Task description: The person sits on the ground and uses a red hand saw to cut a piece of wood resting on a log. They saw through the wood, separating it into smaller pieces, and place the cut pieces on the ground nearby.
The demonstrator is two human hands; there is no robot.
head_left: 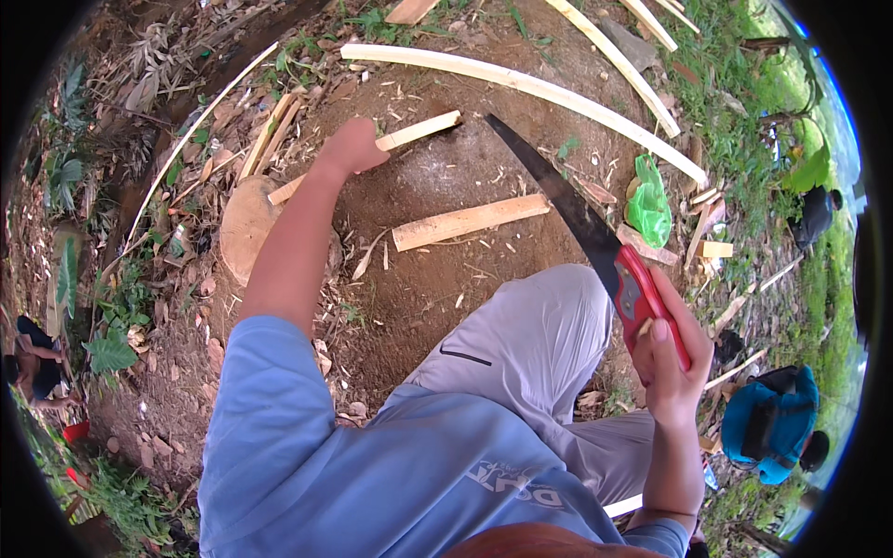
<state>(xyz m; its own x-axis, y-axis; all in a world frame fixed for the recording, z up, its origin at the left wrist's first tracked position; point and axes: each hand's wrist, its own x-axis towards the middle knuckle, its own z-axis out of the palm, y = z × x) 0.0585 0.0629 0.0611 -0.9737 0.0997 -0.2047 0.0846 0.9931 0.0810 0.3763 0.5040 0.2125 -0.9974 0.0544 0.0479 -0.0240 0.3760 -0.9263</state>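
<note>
In the head view, the left hand (356, 147) is curled tight around a thin stick (423, 130). One end of the stick seems to rest on the stump (244, 237), and the other pokes out past the hand. The right hand (670, 358) has its fingers wrapped around the red handle of a saw (567, 209). The saw's tip is near the end of the stick (close, but not touching it).

Some of the cutting looks done. A short block (470, 221) lies on the ground in front of the knee, and pale dust (428, 177) and chips are all about. Some is likely left too, since a long strip (521, 82) and another strip (623, 70) look whole. I can't tell if the stick has a new cut in it.

All this is outdoors, on bare brown dirt (372, 298) with dry leaves and bits of wood. A green bag (648, 205) sits to the right, near one end of the long strip, with a small block (715, 249) a bit farther right. Lower down on that side is a blue bag (770, 423), with grass behind. Far off at the left edge is another person (39, 363) (too small to see well).
</note>
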